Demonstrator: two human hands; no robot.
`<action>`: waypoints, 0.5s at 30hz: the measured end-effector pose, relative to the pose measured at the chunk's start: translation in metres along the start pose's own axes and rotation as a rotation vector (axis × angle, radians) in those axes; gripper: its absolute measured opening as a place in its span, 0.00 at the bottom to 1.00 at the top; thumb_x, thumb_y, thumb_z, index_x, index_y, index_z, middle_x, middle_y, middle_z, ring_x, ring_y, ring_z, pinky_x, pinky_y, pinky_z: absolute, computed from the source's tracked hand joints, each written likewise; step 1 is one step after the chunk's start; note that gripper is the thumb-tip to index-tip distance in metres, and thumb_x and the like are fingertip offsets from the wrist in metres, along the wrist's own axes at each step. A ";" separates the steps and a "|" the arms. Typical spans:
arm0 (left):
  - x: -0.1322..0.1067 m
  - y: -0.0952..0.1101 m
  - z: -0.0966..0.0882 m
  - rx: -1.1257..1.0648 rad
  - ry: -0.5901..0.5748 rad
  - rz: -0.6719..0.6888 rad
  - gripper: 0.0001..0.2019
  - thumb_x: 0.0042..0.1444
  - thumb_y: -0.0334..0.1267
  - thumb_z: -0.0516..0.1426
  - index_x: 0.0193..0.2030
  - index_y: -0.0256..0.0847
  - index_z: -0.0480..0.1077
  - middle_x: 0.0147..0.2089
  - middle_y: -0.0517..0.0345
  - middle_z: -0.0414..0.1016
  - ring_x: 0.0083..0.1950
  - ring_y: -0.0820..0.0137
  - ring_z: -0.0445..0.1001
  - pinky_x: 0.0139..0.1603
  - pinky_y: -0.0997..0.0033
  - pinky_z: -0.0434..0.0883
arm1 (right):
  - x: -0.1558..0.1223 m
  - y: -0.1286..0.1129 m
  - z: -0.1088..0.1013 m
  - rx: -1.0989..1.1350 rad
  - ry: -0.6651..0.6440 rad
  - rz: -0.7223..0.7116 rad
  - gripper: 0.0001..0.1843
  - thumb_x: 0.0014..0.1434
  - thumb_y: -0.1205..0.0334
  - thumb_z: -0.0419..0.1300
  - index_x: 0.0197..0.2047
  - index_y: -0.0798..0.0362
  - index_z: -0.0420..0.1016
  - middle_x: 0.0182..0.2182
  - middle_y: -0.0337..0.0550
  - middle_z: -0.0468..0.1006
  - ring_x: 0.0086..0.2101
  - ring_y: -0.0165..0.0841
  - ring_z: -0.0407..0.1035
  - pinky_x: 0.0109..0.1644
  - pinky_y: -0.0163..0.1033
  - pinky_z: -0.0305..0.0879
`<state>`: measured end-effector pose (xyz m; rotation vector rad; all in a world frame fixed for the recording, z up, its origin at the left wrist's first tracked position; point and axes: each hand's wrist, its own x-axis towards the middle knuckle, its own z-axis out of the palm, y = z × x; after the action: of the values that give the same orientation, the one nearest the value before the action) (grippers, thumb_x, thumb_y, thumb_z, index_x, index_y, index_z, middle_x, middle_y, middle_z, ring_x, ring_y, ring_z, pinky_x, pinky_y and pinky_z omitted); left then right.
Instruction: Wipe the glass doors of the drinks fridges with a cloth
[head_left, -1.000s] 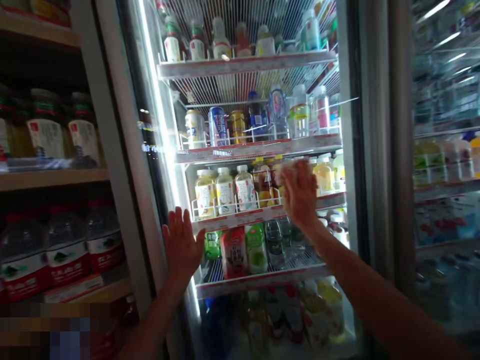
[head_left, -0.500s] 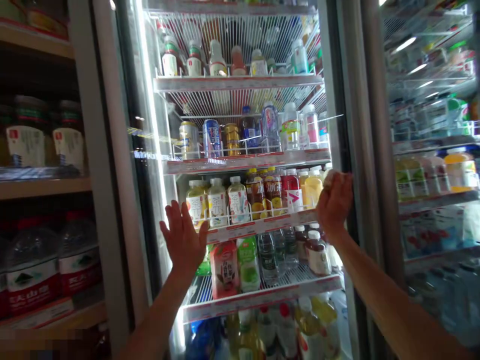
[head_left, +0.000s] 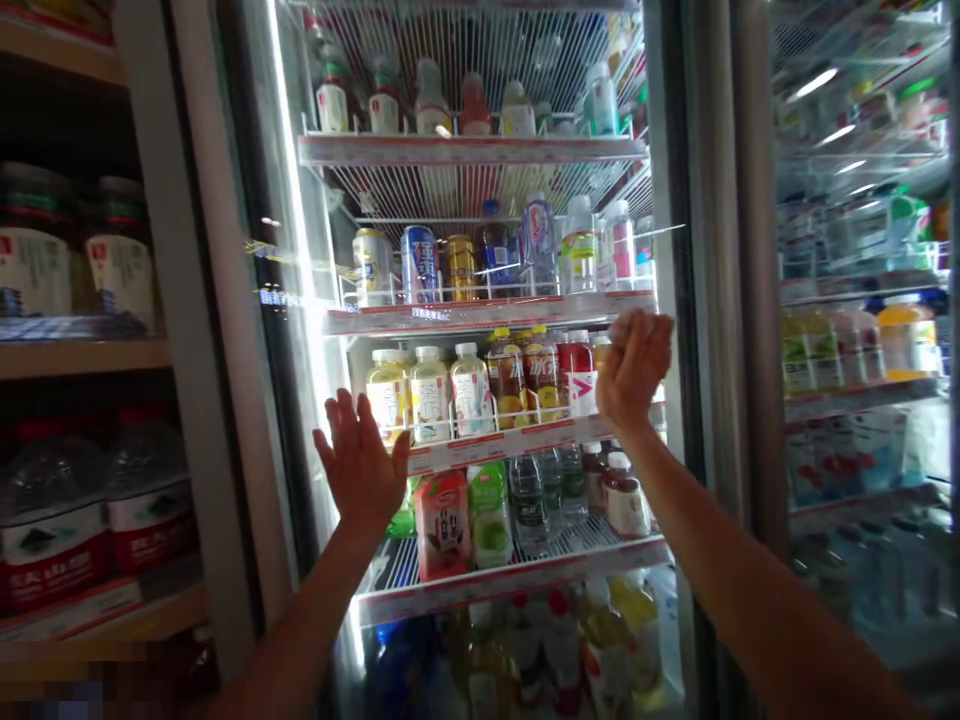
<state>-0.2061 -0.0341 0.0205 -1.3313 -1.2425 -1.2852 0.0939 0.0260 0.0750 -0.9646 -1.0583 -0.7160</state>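
A tall drinks fridge stands in front of me, with light streaks reflecting on its glass door [head_left: 289, 265]. At the lower left, my left hand [head_left: 365, 465] is open, fingers spread and palm toward the glass; whether it touches is hard to tell. Farther right and higher, my right hand [head_left: 636, 375] is closed around a pale, crumpled cloth [head_left: 624, 326], held up to the door. The cloth is mostly hidden by the fingers and blurred. Behind the hands are tea bottles [head_left: 471, 390] on a shelf and a red drink bottle [head_left: 442, 525] below.
Metal door frames [head_left: 724, 300] run upright on the right, with another stocked fridge beyond them. On the left is an open shelf [head_left: 82, 357] holding large water bottles [head_left: 52, 520] and dark-capped bottles [head_left: 120, 250]. Cans [head_left: 420, 262] stand on a middle fridge shelf.
My right hand has moved left and slightly up across the glass with the cloth. My left hand stays spread in nearly the same place. The view has shifted a little.
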 end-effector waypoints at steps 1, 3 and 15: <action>0.000 -0.001 0.000 -0.001 -0.003 0.004 0.35 0.63 0.54 0.40 0.69 0.32 0.40 0.70 0.36 0.42 0.72 0.57 0.36 0.68 0.48 0.38 | -0.004 -0.012 0.002 0.010 -0.037 -0.082 0.31 0.62 0.61 0.45 0.67 0.54 0.48 0.66 0.54 0.46 0.66 0.46 0.38 0.63 0.60 0.47; 0.000 -0.003 -0.001 -0.003 -0.003 0.016 0.35 0.63 0.54 0.40 0.69 0.32 0.41 0.70 0.36 0.43 0.72 0.56 0.36 0.68 0.47 0.39 | -0.017 -0.038 0.003 0.032 -0.186 -0.389 0.31 0.61 0.61 0.47 0.67 0.46 0.47 0.66 0.46 0.47 0.66 0.42 0.37 0.65 0.55 0.46; -0.005 -0.008 -0.001 0.083 0.046 0.083 0.32 0.63 0.49 0.43 0.69 0.33 0.41 0.70 0.38 0.46 0.72 0.59 0.38 0.68 0.50 0.43 | -0.008 -0.068 0.017 0.144 -0.242 -0.611 0.35 0.60 0.65 0.47 0.69 0.48 0.40 0.67 0.45 0.49 0.66 0.41 0.41 0.65 0.55 0.46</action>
<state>-0.2140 -0.0341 0.0149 -1.2738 -1.1837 -1.1878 0.0271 0.0129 0.0909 -0.6069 -1.6268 -1.0169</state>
